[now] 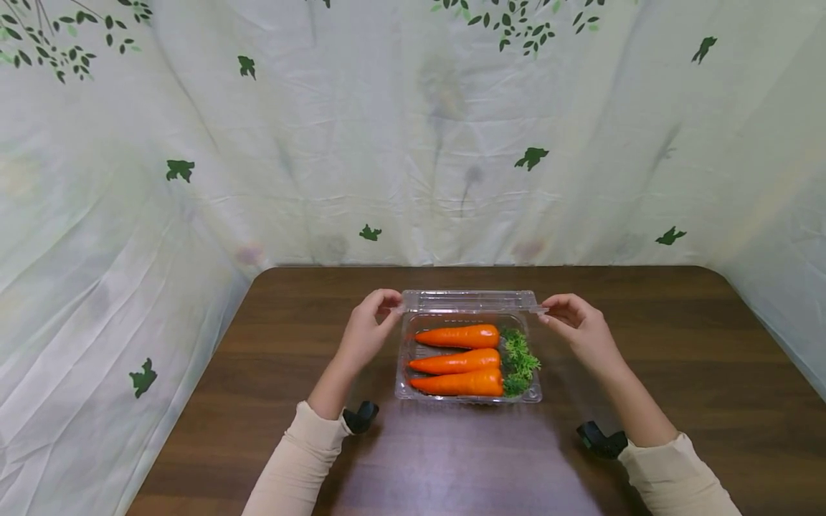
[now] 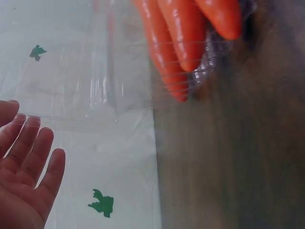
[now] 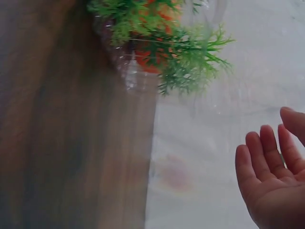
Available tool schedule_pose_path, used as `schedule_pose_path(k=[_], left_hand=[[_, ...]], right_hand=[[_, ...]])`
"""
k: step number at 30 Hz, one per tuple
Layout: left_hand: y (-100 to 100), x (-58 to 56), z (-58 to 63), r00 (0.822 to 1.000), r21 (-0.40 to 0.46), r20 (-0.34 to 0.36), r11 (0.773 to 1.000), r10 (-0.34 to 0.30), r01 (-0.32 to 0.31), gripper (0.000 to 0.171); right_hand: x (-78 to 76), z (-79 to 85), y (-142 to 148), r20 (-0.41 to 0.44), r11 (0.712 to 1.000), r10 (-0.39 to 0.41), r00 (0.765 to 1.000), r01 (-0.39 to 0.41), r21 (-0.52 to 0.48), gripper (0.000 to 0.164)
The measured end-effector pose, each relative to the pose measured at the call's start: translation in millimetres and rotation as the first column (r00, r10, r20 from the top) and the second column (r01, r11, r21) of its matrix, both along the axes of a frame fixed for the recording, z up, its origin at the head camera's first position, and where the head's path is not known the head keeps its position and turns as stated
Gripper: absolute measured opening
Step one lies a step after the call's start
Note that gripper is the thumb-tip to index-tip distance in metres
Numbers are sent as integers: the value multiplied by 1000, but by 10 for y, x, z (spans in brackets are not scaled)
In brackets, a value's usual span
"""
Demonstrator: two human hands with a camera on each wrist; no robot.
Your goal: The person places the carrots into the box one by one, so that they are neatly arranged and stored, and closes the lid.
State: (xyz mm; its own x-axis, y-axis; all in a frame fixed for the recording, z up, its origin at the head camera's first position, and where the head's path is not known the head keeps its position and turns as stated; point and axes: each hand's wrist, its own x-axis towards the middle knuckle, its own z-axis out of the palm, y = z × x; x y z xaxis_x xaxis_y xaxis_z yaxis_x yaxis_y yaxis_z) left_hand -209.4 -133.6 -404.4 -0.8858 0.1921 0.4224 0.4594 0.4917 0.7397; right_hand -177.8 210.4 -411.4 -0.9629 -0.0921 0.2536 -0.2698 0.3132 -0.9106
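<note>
A clear plastic clamshell box [image 1: 405, 393] sits on the table with its hinged lid [image 1: 467, 301] raised at the far side. Inside lie three orange carrots [image 1: 457, 361], tips to the left, their green leafy tops [image 1: 518, 362] at the right end. My left hand [image 1: 368, 328] pinches the lid's left corner between thumb and fingers, and the left wrist view shows the thin clear edge [image 2: 43, 118] there. At the opposite corner, my right hand [image 1: 581, 331] pinches the lid between thumb and fingertips. That contact is hard to make out in the right wrist view.
The dark brown wooden table [image 1: 477, 459] spreads around the box. A pale curtain [image 1: 413, 165] with green leaf shapes hangs behind the table and along its sides. Each wrist carries a small black camera, the left one [image 1: 361, 417] and the right one [image 1: 601, 440].
</note>
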Motion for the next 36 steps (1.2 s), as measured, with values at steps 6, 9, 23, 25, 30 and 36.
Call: schedule_pose_path(k=[6,9,23,25,30,36], left_hand=[[-16,77,-73,1000,0,-27,1000,-6,6,18],[-18,107,-95,1000,-5,-31,1000,-4,4,17],[-31,255,-240,999,4,-44,1000,-14,14,19],[-33,281,-269,999,5,-42,1000,-21,21,20],[-38,355,-313,999,-4,-26,1000,-24,24,24],[-51,429,-379,999,26,-22,999,-43,44,28]], right_hand=[[146,-111,87,43,995,68,997,-71,69,25],[186,-174,94,72,991,106,992,-112,76,24],[254,-338,7,195,979,183,964,-197,51,29],[257,-348,-13,203,981,168,965,-183,59,30],[269,-343,-86,226,985,143,964,-160,61,32],[291,-363,-160,206,990,128,970,-138,34,32]])
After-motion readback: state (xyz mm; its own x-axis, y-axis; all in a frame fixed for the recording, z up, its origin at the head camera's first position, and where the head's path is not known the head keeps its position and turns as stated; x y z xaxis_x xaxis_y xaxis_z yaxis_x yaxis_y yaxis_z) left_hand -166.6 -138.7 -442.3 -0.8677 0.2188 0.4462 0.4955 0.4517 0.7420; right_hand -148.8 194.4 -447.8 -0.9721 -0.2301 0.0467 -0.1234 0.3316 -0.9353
